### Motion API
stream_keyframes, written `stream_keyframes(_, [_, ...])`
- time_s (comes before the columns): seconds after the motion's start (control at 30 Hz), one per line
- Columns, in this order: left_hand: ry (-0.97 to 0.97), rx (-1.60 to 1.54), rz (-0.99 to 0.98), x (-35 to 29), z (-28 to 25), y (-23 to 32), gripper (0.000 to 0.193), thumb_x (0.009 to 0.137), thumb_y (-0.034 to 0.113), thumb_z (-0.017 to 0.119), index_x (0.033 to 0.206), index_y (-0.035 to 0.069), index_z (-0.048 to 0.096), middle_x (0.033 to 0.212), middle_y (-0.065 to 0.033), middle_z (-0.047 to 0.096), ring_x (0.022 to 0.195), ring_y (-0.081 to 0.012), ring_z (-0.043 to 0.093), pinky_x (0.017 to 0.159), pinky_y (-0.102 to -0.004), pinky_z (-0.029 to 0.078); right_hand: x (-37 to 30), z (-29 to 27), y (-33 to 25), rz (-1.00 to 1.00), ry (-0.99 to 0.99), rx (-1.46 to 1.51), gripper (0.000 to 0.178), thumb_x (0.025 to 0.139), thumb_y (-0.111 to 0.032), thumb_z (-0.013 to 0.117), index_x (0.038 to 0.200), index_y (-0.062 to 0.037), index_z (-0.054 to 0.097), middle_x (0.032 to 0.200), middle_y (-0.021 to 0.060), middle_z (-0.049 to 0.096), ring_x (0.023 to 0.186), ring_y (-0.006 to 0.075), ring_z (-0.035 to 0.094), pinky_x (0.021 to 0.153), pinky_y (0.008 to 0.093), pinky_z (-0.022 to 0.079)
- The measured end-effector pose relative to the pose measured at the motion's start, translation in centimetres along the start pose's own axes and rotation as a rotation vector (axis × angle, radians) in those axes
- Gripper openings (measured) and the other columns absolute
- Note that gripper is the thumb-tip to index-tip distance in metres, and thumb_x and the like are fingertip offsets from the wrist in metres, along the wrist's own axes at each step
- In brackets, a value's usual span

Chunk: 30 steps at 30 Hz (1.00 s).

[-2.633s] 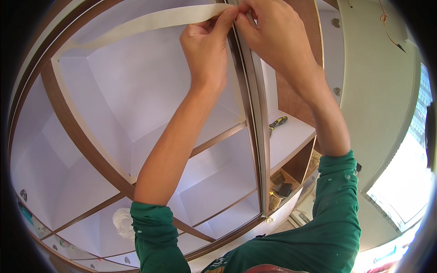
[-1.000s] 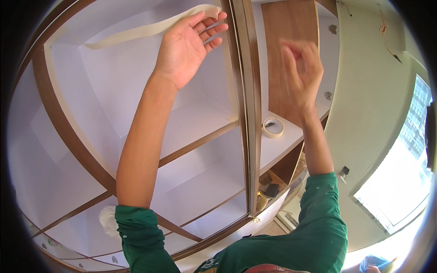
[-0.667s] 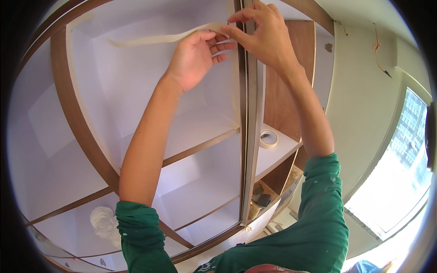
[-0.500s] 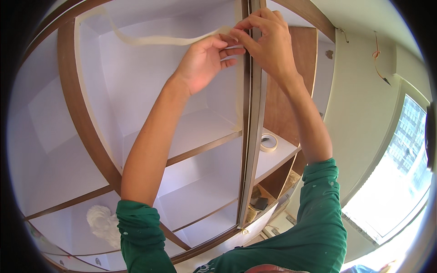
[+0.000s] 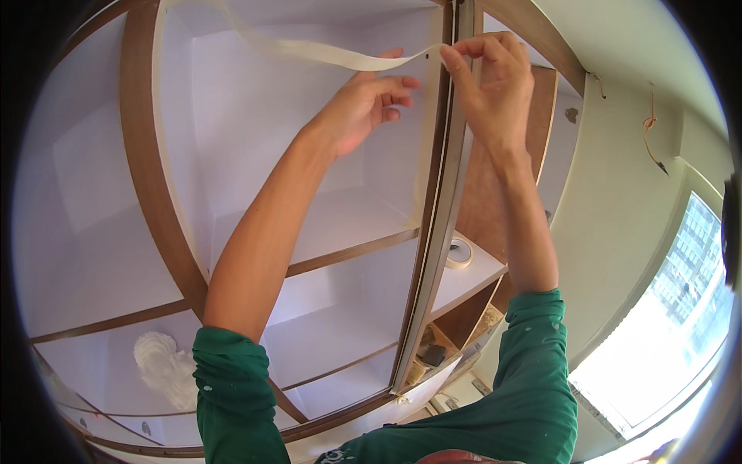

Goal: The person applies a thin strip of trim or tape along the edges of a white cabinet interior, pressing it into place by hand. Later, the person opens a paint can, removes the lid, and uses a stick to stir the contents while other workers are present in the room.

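Observation:
A long pale strip of masking tape (image 5: 332, 56) hangs in a curve across the upper part of a white-lined cabinet compartment. My right hand (image 5: 498, 97) pinches its right end between thumb and forefinger, beside the brown and metal upright (image 5: 433, 209) of the cabinet. Just left of it, my left hand (image 5: 363, 108) has its fingers spread. The tape passes across the left forefinger, and I cannot tell whether they touch. The far left end of the strip is blurred near the compartment's top.
A tape roll (image 5: 458, 253) lies on a white shelf right of the upright. A white fluffy bundle (image 5: 162, 363) sits in a lower left compartment. Wires (image 5: 654, 143) dangle from the right wall, near a bright window (image 5: 665, 301). Small items (image 5: 434, 354) stand in a lower cubby.
My hands have drawn apart, the left opening away from the tape's end while the right keeps its pinch. The strip now spans more of the gap between them. The view has shifted slightly.

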<state>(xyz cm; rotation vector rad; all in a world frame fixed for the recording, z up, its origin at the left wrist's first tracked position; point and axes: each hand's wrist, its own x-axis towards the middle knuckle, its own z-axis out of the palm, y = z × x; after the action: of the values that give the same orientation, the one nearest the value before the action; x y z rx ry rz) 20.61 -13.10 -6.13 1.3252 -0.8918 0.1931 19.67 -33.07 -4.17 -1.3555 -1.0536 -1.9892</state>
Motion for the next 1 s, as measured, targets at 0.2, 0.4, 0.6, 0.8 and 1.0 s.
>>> stream_keyframes(0.2, [-0.057, 0.049, 0.221, -0.3, 1.5, -0.1, 0.040, 0.094, 0.020, 0.067, 0.131, 0.009, 0.054, 0.124, -0.0045, 0.060, 0.114, -0.0164, 0.055, 0.100, -0.0364, 0.042, 0.0, -0.9, 0.5, 0.132, -0.124, -0.258, 0.026, 0.079, -0.033, 0.082, 0.075, -0.0099, 0.071, 0.077, 0.0009, 0.059, 0.082, 0.0225, 0.053, 0.081, 0.0386, 0.037])
stream_keyframes(0.4, [-0.053, -0.041, 0.246, 1.3, 2.9, -1.1, 0.034, 0.096, 0.037, 0.069, 0.118, 0.012, 0.061, 0.120, -0.0017, 0.062, 0.114, -0.0166, 0.055, 0.100, -0.0354, 0.042, -1.2, -1.0, 0.6, 0.202, -0.122, -0.241, 0.027, 0.080, -0.035, 0.082, 0.073, -0.0103, 0.072, 0.075, 0.0003, 0.059, 0.081, 0.0217, 0.052, 0.081, 0.0383, 0.037])
stream_keyframes(0.6, [0.027, -0.187, 0.267, 3.7, 3.6, -1.9, 0.033, 0.096, 0.043, 0.068, 0.112, 0.015, 0.062, 0.108, 0.0016, 0.061, 0.104, -0.0136, 0.054, 0.093, -0.0322, 0.044, -1.3, -1.2, 0.6, 0.299, -0.142, -0.182, 0.028, 0.082, -0.035, 0.080, 0.074, -0.0094, 0.073, 0.075, 0.0007, 0.060, 0.082, 0.0210, 0.054, 0.083, 0.0379, 0.036])
stream_keyframes(0.8, [0.099, -0.276, 0.319, 5.3, 1.8, -1.5, 0.029, 0.096, 0.042, 0.069, 0.107, 0.016, 0.063, 0.104, 0.0035, 0.060, 0.102, -0.0127, 0.054, 0.087, -0.0312, 0.044, 0.2, -0.5, 0.2, 0.367, -0.202, -0.192, 0.034, 0.082, -0.040, 0.080, 0.076, -0.0064, 0.074, 0.069, 0.0042, 0.062, 0.071, 0.0207, 0.059, 0.071, 0.0362, 0.045])
stream_keyframes(1.0, [-0.011, -0.306, 0.308, 6.1, 1.0, -0.8, 0.030, 0.095, 0.044, 0.069, 0.105, 0.017, 0.064, 0.103, 0.0035, 0.061, 0.099, -0.0123, 0.055, 0.090, -0.0308, 0.043, 2.4, -1.2, -0.8, 0.601, -0.429, -0.251, 0.054, 0.081, -0.056, 0.075, 0.078, -0.0015, 0.074, 0.064, 0.0086, 0.065, 0.062, 0.0205, 0.063, 0.065, 0.0354, 0.050])
